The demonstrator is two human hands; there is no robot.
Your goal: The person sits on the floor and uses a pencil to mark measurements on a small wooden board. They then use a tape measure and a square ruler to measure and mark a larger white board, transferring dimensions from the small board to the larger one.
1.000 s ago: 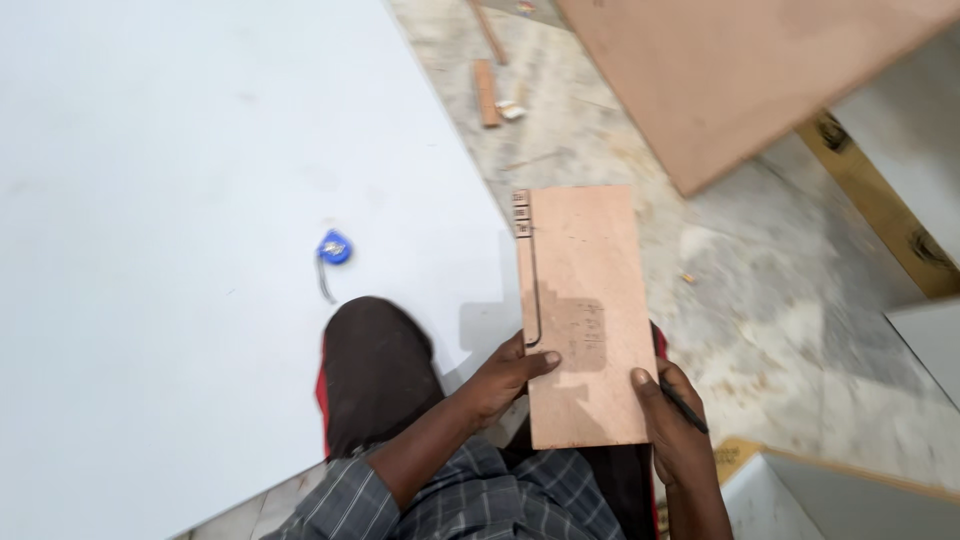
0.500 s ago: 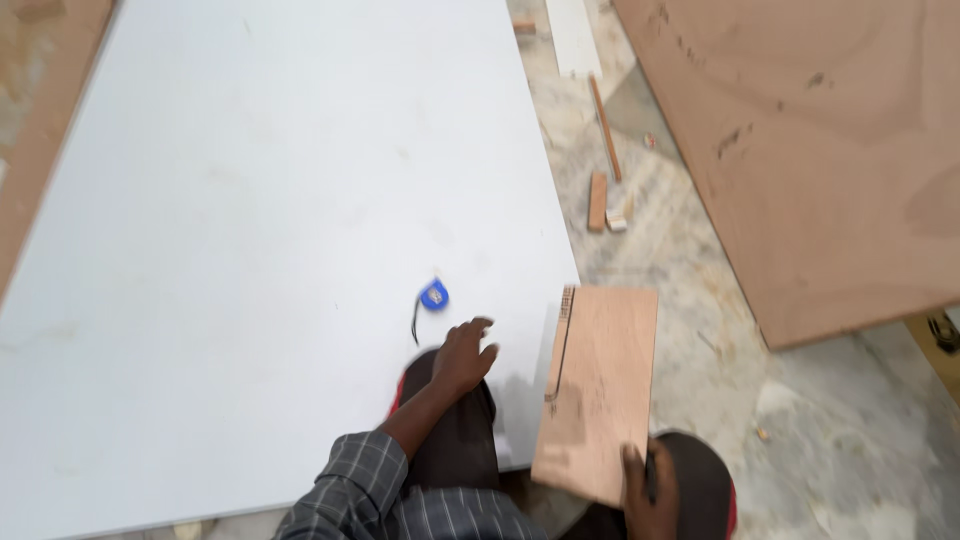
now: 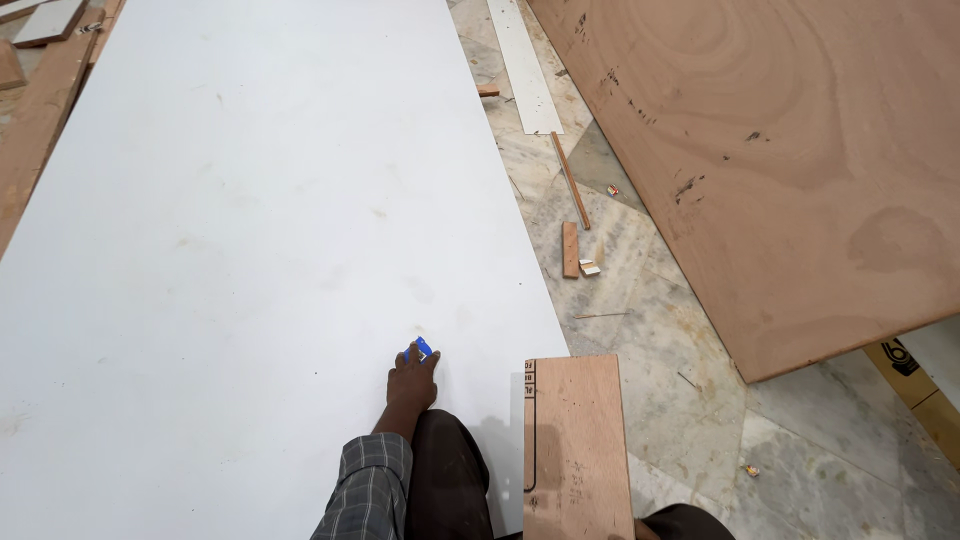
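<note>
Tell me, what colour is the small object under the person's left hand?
Blue, seen in the head view: the small object under the left hand.

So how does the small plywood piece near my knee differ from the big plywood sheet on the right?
The small plywood piece is a narrow rectangle, while the big plywood sheet is broad and runs past the frame's edge. The small piece partly overlaps the white board; the big sheet lies apart on the marble floor. The small piece is paler and carries a dark curved line, the big sheet shows swirling grain. Both are brown plywood lying flat.

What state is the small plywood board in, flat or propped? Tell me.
Cannot tell. The board runs off the bottom edge beside the knee, so its support is hidden. The left hand covers the blue tape measure.
</note>
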